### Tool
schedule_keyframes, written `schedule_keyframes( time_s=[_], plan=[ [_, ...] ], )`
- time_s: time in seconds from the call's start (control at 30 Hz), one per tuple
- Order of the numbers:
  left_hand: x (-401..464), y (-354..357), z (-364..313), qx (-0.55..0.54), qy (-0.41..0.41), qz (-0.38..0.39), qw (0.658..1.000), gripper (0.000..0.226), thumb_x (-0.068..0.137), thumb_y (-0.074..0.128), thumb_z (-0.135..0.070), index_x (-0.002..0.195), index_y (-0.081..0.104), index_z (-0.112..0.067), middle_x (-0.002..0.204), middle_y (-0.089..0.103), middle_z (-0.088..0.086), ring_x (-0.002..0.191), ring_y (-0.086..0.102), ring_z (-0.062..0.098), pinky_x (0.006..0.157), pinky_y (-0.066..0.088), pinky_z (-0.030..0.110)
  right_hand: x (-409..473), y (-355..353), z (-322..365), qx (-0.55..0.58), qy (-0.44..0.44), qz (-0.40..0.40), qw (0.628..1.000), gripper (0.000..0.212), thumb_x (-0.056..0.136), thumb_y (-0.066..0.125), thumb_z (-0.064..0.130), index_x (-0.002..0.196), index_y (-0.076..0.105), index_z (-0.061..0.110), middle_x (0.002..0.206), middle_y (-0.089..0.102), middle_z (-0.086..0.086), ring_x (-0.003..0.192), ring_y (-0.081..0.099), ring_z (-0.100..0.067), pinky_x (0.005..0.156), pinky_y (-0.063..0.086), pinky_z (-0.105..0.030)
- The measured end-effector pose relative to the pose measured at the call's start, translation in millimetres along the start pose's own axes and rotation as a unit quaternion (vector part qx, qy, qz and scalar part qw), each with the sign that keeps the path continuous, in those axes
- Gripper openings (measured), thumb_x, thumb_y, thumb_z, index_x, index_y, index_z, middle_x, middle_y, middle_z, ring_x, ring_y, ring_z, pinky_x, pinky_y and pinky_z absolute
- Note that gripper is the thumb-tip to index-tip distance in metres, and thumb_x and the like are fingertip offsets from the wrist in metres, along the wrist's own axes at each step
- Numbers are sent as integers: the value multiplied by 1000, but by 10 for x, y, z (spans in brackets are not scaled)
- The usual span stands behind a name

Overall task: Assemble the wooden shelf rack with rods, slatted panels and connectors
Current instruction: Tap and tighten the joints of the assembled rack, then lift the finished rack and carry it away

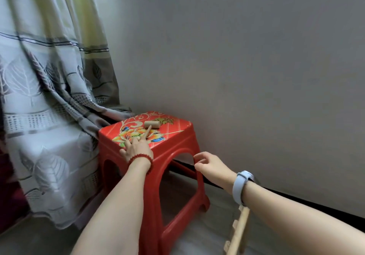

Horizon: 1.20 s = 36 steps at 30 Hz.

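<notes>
The left hand (136, 148) is stretched forward over the red stool (177, 136), fingers straight, fingertips touching the handle of a small wooden mallet (151, 126) that lies on the seat. The right hand (209, 166) is held beside the stool's corner, fingers loosely curled around nothing. A wooden rack piece (238, 233) is seen low, under the right forearm.

Red bead bracelet (140, 161) — pale blue wristband (241, 187)

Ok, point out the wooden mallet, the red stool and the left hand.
wooden mallet (152, 124), head view, on its round head.
red stool (178, 136), head view, on its seat edge.
left hand (136, 148), head view, on its back.
</notes>
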<state>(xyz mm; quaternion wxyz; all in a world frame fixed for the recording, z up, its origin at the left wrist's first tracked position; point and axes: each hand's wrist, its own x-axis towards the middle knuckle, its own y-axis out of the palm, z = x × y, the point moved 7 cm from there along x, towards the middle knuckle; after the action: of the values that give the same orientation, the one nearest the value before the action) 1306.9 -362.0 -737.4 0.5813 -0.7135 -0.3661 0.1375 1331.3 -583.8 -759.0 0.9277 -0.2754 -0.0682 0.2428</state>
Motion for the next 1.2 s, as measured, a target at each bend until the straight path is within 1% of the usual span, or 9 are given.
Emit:
schedule_keyframes(
  time_s=[0.17,0.3,0.43,0.6,0.73,0.87,1.03,1.13,1.2],
  plan=[
    [-256,-182,-104,-43,75,-126,988,46,90,49,-32,136,45,-28,145,34,8,135,23,28,106,18,48,-82,-60,-70,-32,-15,-40,999,38,90,46,14,128,49,16,118,57,-4,107,55,-18,94,43,-29],
    [-1111,-96,-184,-121,233,-185,947,39,74,70,-14,113,65,-11,124,55,16,119,48,36,94,33,52,-508,-125,-436,-60,25,-109,992,33,92,44,15,124,50,14,108,57,-1,100,54,-16,85,42,-27],
    [-1929,417,-119,-163,285,2,945,38,86,61,-19,123,58,-14,129,50,5,120,46,24,96,34,37,-1142,25,-979,-33,138,-169,975,41,92,51,25,127,44,3,120,52,-14,112,51,-28,95,42,-36],
    [-2513,742,97,-142,277,112,944,39,95,45,-29,134,43,-23,135,40,-8,124,38,12,98,32,28,-1452,671,-1223,83,230,-63,968,60,90,57,30,135,29,2,124,44,-6,111,53,-27,81,43,-30],
    [-2635,587,239,-236,224,161,932,34,95,47,-25,128,50,-17,125,50,-2,117,48,15,97,39,29,-1474,758,-1259,134,259,-81,953,23,92,49,13,111,39,5,102,48,-11,88,57,-27,76,48,-38],
    [-3042,630,125,-288,208,314,880,40,94,52,-29,132,46,-17,124,54,-3,112,53,13,91,37,16,-1593,617,-1206,356,272,-66,892,11,98,43,12,99,47,2,75,61,-16,64,63,-22,54,56,-30],
    [-3181,446,-203,-286,226,250,897,44,92,51,-14,134,41,-22,113,58,2,106,55,23,79,33,15,-1675,207,-976,419,241,-58,873,19,95,35,-3,105,46,7,77,61,-15,69,62,-22,60,54,-35],
    [-3057,309,-454,-214,243,205,924,39,92,47,-17,130,43,-24,112,63,7,105,58,31,86,42,33,-1792,-245,-816,350,193,-12,917,20,95,47,5,113,55,9,102,67,-9,89,67,-18,70,56,-32],
    [-2994,330,-550,-157,243,206,935,35,92,45,-16,126,42,-22,112,62,9,105,58,34,86,43,38,-1974,-648,-824,226,166,-47,959,21,93,54,14,114,57,18,111,64,0,98,62,-10,74,53,-29]
  ],
)
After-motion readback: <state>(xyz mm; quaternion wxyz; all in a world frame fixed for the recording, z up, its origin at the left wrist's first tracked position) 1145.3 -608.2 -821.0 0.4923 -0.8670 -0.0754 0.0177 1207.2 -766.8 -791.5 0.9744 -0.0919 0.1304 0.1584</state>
